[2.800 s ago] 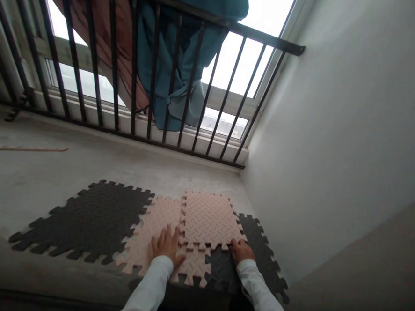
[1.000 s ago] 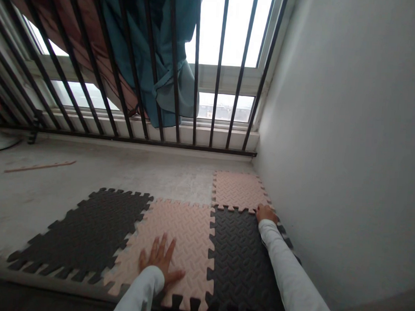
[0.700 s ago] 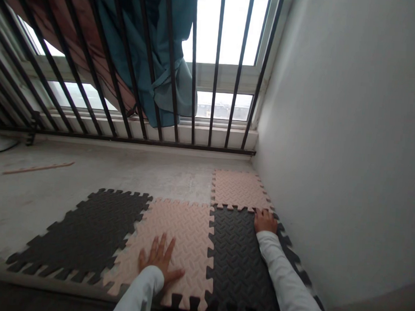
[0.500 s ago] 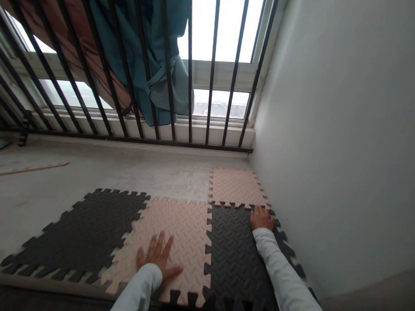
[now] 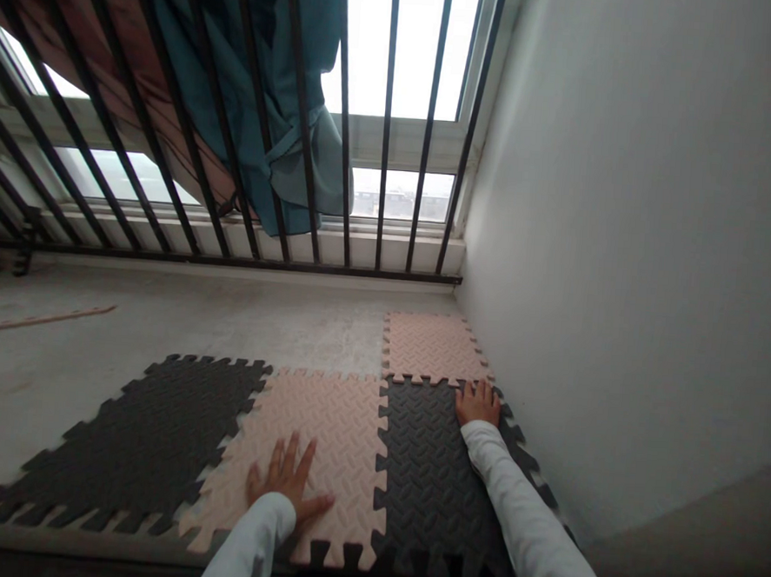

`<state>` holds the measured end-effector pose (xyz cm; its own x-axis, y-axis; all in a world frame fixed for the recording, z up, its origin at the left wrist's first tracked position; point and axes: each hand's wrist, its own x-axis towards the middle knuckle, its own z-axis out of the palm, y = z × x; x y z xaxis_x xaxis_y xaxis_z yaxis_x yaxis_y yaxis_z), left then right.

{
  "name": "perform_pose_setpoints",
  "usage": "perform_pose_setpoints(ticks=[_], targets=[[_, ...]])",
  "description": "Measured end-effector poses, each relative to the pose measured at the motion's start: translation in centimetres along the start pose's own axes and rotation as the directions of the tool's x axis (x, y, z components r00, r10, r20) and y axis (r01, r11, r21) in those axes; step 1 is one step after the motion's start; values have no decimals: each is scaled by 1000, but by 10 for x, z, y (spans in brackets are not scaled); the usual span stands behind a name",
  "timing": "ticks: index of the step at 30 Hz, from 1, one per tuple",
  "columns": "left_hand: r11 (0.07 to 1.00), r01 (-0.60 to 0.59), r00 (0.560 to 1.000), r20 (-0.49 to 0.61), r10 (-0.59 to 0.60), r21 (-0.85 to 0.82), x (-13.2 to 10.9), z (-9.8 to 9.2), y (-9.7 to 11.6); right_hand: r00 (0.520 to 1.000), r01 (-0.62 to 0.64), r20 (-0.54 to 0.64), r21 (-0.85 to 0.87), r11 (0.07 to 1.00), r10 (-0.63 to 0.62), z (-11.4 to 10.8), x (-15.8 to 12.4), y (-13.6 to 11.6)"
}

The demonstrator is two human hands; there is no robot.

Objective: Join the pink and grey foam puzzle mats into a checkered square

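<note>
My left hand (image 5: 287,481) lies flat with spread fingers on a beige foam mat tile (image 5: 341,438). My right hand (image 5: 479,403) rests open at the far right corner of a black foam mat tile (image 5: 430,474), its fingertips at the seam with a smaller-looking beige tile (image 5: 435,348) beyond. The two front tiles, beige and black, meet along toothed edges. Left of them lies another black tile (image 5: 134,439), with narrow gaps showing along its border with the beige one. Neither hand grips anything.
A white wall (image 5: 623,251) rises close on the right. Dark metal railings (image 5: 383,193) run across the back before a window and hanging blue curtain (image 5: 303,135). A thin beige edge strip (image 5: 44,320) lies on the grey floor (image 5: 240,310) at the left.
The whole view has shifted slightly, so the scene sits a little further left. Both hands stay on the same tiles, with barely any movement of their own.
</note>
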<state>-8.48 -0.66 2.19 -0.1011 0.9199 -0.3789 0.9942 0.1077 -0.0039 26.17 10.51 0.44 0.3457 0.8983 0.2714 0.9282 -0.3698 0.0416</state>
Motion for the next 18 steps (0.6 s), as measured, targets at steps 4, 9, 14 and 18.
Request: perform_pose_setpoints(ticks=[4, 9, 14, 18], targets=[[1000, 5, 1000, 3, -5, 8, -1, -2, 1, 1000, 10, 15, -65, 998, -9, 5, 2, 2], [1000, 4, 1000, -9, -4, 6, 4, 3, -1, 998, 44, -43, -95, 995, -48, 2, 2, 4], [1000, 7, 1000, -10, -7, 3, 5, 4, -1, 994, 103, -40, -20, 994, -104, -4, -2, 2], [1000, 12, 1000, 4, -12, 1, 2, 2, -1, 982, 175, 71, 20, 984, -176, -15, -5, -1]])
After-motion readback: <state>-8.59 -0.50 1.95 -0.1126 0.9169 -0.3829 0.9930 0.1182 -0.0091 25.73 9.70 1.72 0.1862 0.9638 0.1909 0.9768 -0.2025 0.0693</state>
